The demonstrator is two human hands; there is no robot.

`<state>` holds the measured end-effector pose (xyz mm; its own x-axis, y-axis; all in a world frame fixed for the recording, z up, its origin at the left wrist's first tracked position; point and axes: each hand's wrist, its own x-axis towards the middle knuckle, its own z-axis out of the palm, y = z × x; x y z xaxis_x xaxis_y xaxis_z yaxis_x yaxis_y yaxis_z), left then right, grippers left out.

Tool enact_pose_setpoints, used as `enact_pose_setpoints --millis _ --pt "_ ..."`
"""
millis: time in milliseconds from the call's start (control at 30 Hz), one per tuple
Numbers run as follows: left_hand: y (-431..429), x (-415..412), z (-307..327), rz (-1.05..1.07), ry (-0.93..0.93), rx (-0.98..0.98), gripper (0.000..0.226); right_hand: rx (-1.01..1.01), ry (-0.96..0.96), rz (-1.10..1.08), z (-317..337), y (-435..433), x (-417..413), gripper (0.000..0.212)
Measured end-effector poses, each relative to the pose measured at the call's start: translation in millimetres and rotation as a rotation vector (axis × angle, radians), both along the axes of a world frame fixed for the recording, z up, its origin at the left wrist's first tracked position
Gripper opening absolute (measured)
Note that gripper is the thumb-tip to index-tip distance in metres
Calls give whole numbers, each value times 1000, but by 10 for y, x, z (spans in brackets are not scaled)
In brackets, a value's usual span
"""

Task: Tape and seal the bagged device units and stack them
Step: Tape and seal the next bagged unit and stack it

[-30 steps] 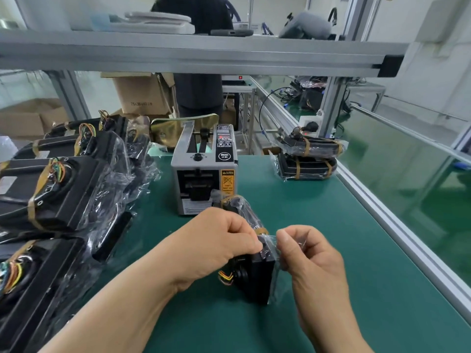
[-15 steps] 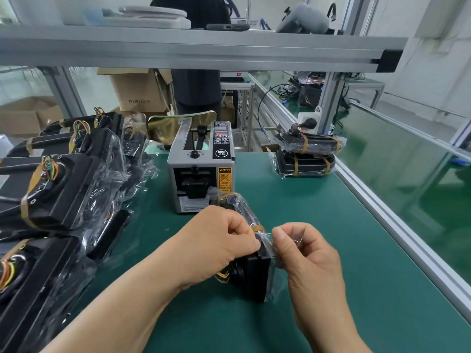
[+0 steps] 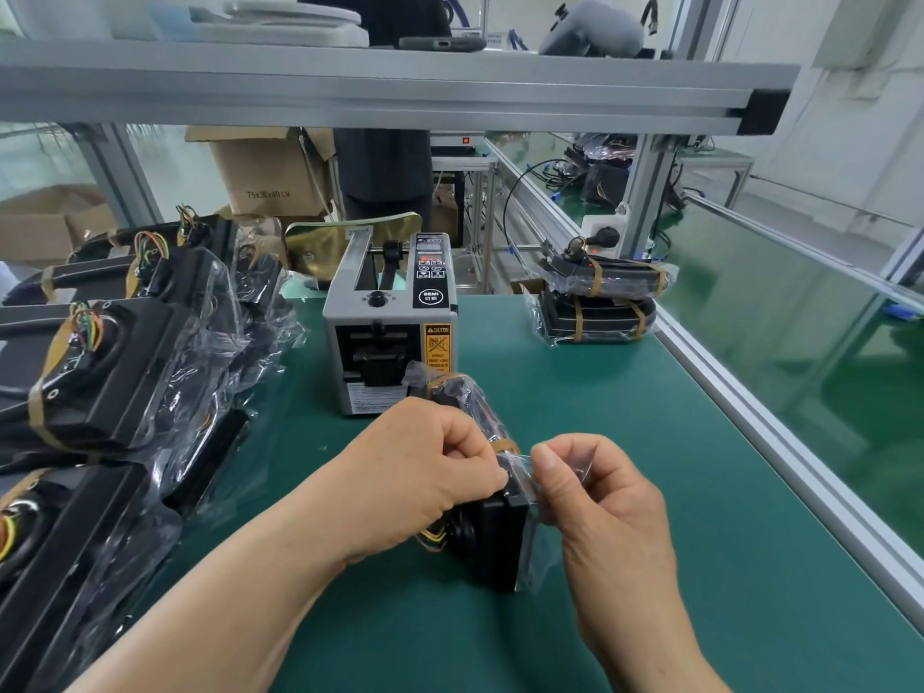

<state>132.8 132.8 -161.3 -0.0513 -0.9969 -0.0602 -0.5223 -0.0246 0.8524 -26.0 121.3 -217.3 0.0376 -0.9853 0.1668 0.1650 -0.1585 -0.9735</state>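
A black device unit in a clear plastic bag stands on edge on the green mat, just in front of me. My left hand grips its top left side, fingers curled over the bag. My right hand pinches the loose clear bag flap at the unit's top right. One brown tape band crosses the bag near my fingers. A grey tape dispenser sits directly behind the unit. Two taped, bagged units are stacked at the back right.
Several bagged black units with coloured wires are piled along the left side. An aluminium rail borders the mat on the right. A frame beam runs overhead. Cardboard boxes and a person stand behind the bench.
The hands have barely moved on the unit. My right thumb and fingers have shifted slightly on the bag flap, and the view has tilted a little.
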Motion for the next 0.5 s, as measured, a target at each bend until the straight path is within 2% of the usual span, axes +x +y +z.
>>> enact_pose_setpoints --millis 167,300,433,500 --pt "8 29 44 -37 186 87 20 -2 13 -8 -2 1 6 21" --pt "-5 44 67 -69 231 114 24 -8 28 -20 -6 -4 12 19" --pt "-8 95 80 -109 400 184 15 2 32 -23 -21 -9 4 17" --pt "-6 103 79 -120 422 186 13 4 33 -20 -18 -8 4 15"
